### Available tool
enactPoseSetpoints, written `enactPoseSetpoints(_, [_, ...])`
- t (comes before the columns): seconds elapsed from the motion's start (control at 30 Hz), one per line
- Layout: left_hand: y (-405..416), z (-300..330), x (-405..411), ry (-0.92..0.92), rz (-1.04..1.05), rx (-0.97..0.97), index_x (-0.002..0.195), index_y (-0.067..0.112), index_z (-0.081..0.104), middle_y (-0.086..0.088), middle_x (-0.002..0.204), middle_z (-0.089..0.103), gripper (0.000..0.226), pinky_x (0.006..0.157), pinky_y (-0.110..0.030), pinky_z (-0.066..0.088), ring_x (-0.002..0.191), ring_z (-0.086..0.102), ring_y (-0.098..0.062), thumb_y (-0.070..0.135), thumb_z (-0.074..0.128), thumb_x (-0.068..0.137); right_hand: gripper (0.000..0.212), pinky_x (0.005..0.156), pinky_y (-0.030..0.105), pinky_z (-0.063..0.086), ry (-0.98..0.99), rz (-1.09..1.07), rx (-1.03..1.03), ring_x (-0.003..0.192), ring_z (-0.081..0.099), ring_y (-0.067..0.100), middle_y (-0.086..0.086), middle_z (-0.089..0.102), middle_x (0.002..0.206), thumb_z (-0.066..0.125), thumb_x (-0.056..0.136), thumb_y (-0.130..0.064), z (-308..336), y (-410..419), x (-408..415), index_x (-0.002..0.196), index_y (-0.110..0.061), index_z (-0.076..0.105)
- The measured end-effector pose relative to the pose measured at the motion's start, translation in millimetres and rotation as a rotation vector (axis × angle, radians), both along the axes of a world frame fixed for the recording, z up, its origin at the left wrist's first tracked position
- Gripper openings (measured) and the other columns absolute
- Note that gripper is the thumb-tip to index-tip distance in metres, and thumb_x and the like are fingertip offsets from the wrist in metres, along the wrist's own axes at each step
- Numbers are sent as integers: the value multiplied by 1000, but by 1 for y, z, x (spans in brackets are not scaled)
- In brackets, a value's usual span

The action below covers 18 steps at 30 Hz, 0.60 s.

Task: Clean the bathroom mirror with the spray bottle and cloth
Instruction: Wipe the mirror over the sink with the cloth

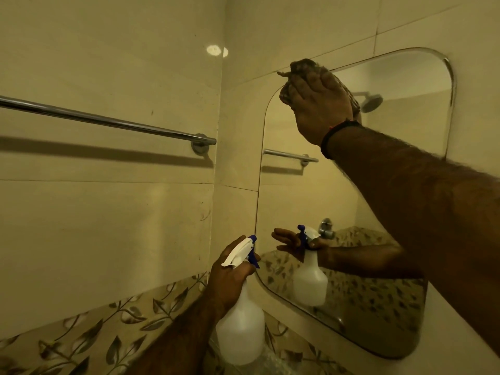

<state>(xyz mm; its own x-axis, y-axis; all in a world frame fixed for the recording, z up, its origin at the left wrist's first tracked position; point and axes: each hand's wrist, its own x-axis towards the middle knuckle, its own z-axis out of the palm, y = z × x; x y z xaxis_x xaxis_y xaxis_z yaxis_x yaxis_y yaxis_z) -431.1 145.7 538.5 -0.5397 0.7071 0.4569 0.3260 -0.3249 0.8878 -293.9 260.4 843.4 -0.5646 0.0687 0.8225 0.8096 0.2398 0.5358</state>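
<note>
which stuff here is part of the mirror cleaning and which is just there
In use: cloth under right hand, spray bottle in left hand, mirror.
Just there: towel rail, wall tiles.

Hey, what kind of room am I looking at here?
Most likely a bathroom: a mirror on a tiled wall, a chrome towel bar beside it, and a shower head reflected in the glass.

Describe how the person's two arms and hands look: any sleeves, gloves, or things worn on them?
Both forearms are bare and hairy, with no sleeves in view, and neither hand is gloved. The right hand has a dark band with a bit of red at the wrist. The left hand shows nothing worn.
</note>
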Motion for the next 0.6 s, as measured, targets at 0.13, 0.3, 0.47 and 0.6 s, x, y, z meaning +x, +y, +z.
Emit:
enactPoseSetpoints(0.13, [3,-2,-1,-7,6,-1,136,26,46,-1,122,57,59,69,-10,40,105,54,-16,7,63,83,53,121,48,5,-6,-6,0,150,7,29,10,16,162,28,101,-21,-1,1,-7,153,-9,23])
enactPoseSetpoints(0.3, [6,-4,-1,14,-3,-4,138,25,46,1,127,56,60,74,-11,41,108,53,-14,5,61,84,52,121,48,7,-26,-6,4,149,11,30,10,22,160,28,101,-21,-5,3,-15,151,-9,27])
enactPoseSetpoints(0.47, [6,-5,0,11,-3,-24,138,26,44,1,126,55,59,70,-9,42,104,52,-12,8,62,85,52,121,48,7,-50,-4,-11,149,12,30,10,21,161,27,101,-20,-13,5,-26,151,-9,28])
enactPoseSetpoints(0.6, [2,-6,1,8,22,-12,135,26,46,4,117,60,58,63,-5,44,102,57,-13,7,62,84,52,120,46,7,-64,-6,-17,148,13,29,9,22,160,27,100,-20,-20,6,-33,150,-10,30])
